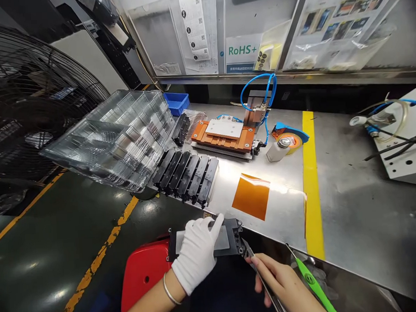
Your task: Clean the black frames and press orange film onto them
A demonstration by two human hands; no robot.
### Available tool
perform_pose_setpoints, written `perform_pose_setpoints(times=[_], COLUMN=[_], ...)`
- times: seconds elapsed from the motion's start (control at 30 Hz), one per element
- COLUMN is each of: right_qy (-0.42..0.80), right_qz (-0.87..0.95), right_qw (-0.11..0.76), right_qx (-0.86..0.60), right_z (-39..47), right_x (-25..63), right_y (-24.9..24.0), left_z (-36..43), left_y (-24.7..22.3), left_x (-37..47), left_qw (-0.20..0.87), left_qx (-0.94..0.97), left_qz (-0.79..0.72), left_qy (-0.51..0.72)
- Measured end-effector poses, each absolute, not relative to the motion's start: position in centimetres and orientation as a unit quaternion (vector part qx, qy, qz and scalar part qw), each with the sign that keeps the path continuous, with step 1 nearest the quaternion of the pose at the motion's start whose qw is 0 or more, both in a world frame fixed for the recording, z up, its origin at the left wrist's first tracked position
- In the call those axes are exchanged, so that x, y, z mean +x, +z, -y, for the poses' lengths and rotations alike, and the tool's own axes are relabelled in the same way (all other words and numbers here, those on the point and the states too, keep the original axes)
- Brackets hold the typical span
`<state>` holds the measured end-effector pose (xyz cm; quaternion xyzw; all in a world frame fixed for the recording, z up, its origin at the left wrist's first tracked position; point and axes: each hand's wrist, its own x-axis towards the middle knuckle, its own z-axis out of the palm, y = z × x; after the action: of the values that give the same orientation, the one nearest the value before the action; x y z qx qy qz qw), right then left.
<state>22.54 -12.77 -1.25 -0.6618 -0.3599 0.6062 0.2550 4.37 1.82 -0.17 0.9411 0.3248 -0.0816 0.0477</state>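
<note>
A white glove covers my left hand point(197, 250), its fingers wrapped over a black rectangular part point(233, 237) with a grey plate on its face. The part is held just off the table's front edge. My bare right hand point(273, 279) grips metal tweezers point(251, 254), and their tips are at the right end of the black part. An orange film sheet point(251, 196) lies on the metal table point(286, 221) beyond. Several similar black parts point(186, 175) stand in a row at the table's left.
Behind are an orange fixture point(224, 136), a white bottle point(279, 148) and a blue bin point(176, 103). Stacked clear trays point(117, 137) stand left, above a red stool point(144, 273). A green-handled tool point(313, 282) is at the front edge, a fan point(36, 103) far left.
</note>
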Motion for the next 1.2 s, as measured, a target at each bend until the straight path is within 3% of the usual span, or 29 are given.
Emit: perform_pose_setpoints(times=[0.23,0.4,0.63,0.7,0.77,0.87,0.93,1.2], right_qy=[0.618,0.673,0.722,0.675,0.551,0.307,0.216,0.136], right_qz=[0.31,0.184,0.012,0.09,0.267,0.498,0.567,0.639], right_qw=[0.281,0.354,0.405,0.424,0.414,0.33,0.28,0.219], right_qx=[-0.665,-0.623,-0.561,-0.598,-0.674,-0.741,-0.744,-0.725], right_z=[12.2,12.5,12.1,12.5,13.1,13.8,13.9,13.7], right_x=[21.1,19.5,19.6,20.9,22.5,24.5,25.2,25.5], right_y=[-2.8,-3.9,-2.1,-2.2,-3.0,-4.4,-4.9,-4.6], left_z=[-1.7,-1.5,-1.3,-1.5,-1.6,-1.8,-1.8,-1.8], left_y=[-0.1,0.2,-0.2,-0.2,0.0,0.4,0.7,1.5], left_x=[4.7,5.0,5.2,5.1,5.0,4.8,4.8,4.8], left_qw=[-0.002,-0.048,-0.064,-0.027,0.007,0.028,0.033,0.042], left_qx=[0.952,0.957,0.955,0.956,0.955,0.956,0.956,0.963], left_qz=[-0.288,-0.271,-0.272,-0.272,-0.27,-0.263,-0.259,-0.23], left_qy=[-0.107,-0.097,-0.099,-0.108,-0.12,-0.129,-0.13,-0.131])
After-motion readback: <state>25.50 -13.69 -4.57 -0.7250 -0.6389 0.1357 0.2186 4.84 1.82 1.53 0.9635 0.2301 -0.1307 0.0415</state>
